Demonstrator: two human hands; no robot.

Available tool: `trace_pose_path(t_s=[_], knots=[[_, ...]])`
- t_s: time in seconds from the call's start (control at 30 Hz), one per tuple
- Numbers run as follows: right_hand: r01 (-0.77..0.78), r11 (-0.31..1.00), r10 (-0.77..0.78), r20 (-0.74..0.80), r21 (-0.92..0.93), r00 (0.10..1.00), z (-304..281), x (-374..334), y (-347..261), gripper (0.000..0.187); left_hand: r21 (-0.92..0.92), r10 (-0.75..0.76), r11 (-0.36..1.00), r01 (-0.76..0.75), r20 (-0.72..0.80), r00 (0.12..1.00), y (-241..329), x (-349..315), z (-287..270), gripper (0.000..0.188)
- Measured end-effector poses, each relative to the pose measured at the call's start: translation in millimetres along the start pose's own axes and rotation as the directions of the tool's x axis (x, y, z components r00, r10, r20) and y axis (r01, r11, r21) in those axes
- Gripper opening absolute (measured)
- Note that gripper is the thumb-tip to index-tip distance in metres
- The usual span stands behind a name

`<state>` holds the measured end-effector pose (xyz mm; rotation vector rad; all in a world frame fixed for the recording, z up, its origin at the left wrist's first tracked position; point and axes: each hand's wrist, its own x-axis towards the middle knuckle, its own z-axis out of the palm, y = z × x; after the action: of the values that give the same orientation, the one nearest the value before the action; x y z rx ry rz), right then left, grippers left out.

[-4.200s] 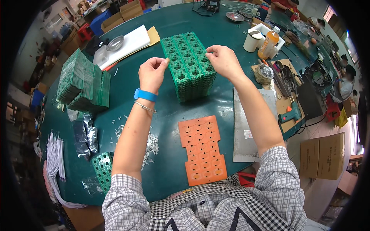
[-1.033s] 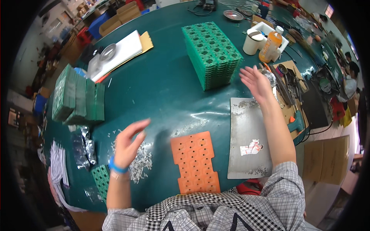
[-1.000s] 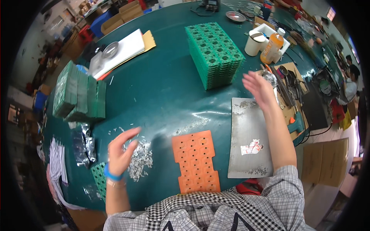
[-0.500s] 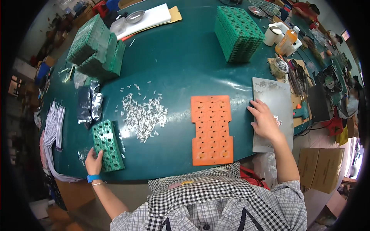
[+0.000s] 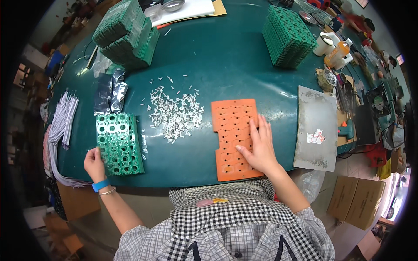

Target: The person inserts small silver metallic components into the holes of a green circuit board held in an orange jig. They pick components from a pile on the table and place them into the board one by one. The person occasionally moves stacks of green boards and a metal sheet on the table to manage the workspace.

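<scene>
My left hand is closed at the left edge of a green circuit board panel with rows of dark round holes, near the table's front left. The thumb and fingers pinch that edge. My right hand lies with fingers spread on the right side of an orange perforated plate, holding nothing. The plate has notched sides and rows of small black holes. Between the panel and the plate is a loose pile of small white pieces.
Stacks of green panels stand at the back left and back right. A grey metal plate lies right of the orange one. White wires and silvery bags are on the left; a bottle and tools at far right.
My right hand has moved left from the grey metal plate onto the orange plate. The green panel under my left hand has turned and shows its face more fully. The view has shifted.
</scene>
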<state>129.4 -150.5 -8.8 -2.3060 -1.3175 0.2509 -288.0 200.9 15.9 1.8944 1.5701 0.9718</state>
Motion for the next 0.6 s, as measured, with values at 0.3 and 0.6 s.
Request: trace_pose_path(t_s=[0.3,0.6], knots=[[-0.065,0.549,-0.054,0.113,0.833,0.992,-36,15,-48,0.070,-0.668,-0.024,0.620,0.411,0.507,0.862,151,-118,109,0.007],[-0.403,0.326,0.335,0.294,0.855,0.895,-55,4,37,0.063,0.038,0.619,0.499,-0.866,0.683,0.387,172,-107,224,0.061]])
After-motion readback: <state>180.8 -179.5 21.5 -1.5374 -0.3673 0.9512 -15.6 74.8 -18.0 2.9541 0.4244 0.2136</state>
